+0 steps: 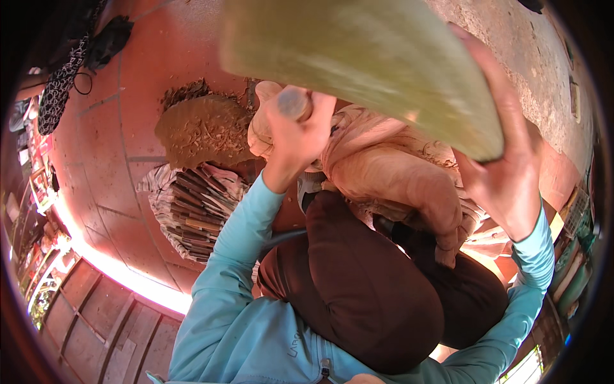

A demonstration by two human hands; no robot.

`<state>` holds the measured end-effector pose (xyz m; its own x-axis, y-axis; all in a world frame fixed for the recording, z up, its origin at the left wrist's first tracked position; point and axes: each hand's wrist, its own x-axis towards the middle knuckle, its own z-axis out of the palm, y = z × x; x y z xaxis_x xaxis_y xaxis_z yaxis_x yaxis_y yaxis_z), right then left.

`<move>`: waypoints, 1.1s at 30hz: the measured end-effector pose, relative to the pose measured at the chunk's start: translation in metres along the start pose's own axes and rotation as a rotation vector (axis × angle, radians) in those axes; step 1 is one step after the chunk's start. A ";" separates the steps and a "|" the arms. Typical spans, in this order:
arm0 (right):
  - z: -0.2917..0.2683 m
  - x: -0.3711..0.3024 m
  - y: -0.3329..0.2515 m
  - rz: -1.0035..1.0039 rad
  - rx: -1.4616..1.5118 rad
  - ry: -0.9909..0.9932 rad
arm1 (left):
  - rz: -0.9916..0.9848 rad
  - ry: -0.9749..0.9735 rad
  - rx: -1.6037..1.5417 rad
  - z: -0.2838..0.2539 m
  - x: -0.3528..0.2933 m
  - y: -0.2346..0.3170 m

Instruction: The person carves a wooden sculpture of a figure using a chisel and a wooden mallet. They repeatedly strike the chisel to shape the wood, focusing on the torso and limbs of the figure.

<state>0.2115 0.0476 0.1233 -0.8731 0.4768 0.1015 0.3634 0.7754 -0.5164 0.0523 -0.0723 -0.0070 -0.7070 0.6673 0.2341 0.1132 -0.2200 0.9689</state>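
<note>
A reddish-brown wood carving with rounded limbs and robe-like folds lies in front of my bent legs. My left hand is a fist over its left part, closed round a tool handle whose round grey end faces up. The tool's other end is hidden. At the right, my right hand grips the rounded end of a large, pale green club-like piece. This piece is blurred and close to the view, runs out past the top edge and covers part of the carving.
Left of the carving, a roll of cloth holds several chisels. Beyond it, a brown mat or board is strewn with wood shavings. Red tiles cover the floor; a patterned sandal or bag is at far left.
</note>
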 end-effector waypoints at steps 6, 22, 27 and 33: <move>-0.001 0.010 0.002 0.030 -0.180 -0.050 | -0.304 -0.088 -0.155 -0.004 0.007 -0.016; -0.006 0.009 0.004 0.024 -0.342 -0.173 | -0.225 -0.017 -0.122 0.002 -0.003 -0.025; 0.005 0.007 0.009 0.019 -0.225 -0.059 | -0.381 -0.167 -0.140 -0.007 0.011 -0.031; 0.005 0.004 0.009 0.091 -0.129 -0.062 | -0.172 -0.090 -0.239 -0.029 -0.011 -0.042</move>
<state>0.2098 0.0546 0.1146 -0.8517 0.5241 0.0046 0.4771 0.7788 -0.4073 0.0352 -0.0910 -0.0530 -0.6360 0.7670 0.0847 -0.1778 -0.2525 0.9511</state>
